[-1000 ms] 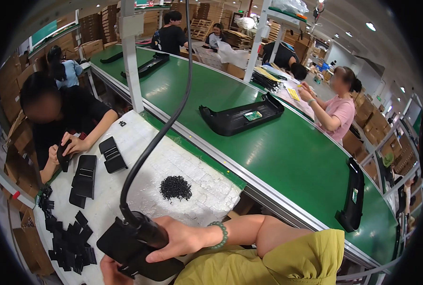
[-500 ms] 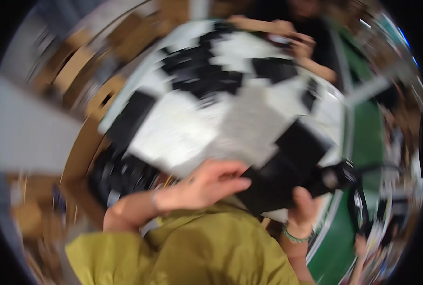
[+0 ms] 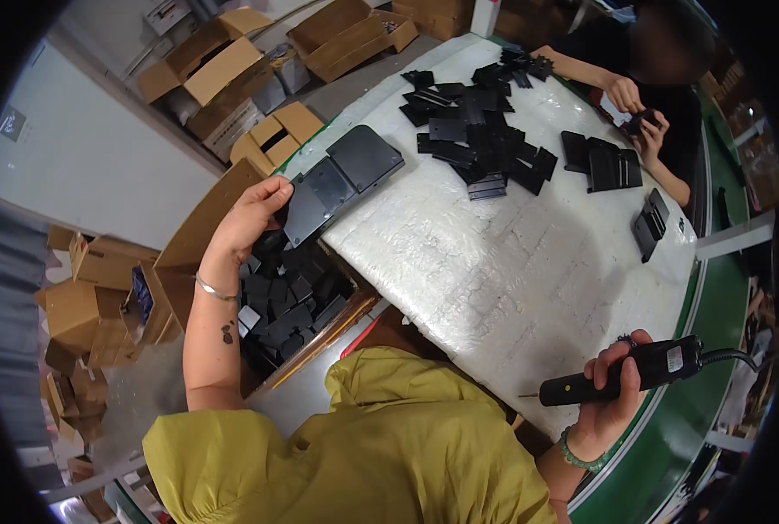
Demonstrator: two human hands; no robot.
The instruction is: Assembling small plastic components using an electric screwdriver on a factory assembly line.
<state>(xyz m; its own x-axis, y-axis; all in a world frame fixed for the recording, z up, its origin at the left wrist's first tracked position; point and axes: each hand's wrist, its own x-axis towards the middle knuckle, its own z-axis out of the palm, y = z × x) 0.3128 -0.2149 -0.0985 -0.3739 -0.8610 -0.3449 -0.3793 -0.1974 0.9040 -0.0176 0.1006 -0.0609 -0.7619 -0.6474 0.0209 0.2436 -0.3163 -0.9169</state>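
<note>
My left hand point(image 3: 254, 214) is closed on the near left corner of a flat black plastic panel point(image 3: 319, 196), at the left edge of the table. Adjoining it on the far side is another smooth black section point(image 3: 365, 157); whether it is a separate panel I cannot tell. My right hand point(image 3: 612, 384) grips a black corded electric screwdriver point(image 3: 651, 365) above the near right edge. Its thin bit points left and touches nothing.
Loose black plastic parts point(image 3: 485, 131) lie heaped on the wrapped white tabletop point(image 3: 494, 271). Below my left arm stands a cardboard box point(image 3: 184, 236) of black pieces. Across the table, a person's hands point(image 3: 638, 113) hold a small dark part. More black parts point(image 3: 608, 163) lie nearby.
My left hand has moved left and away from my body, to the table's left edge. The black panel has left my right hand's side. The screwdriver stays in my right hand.
</note>
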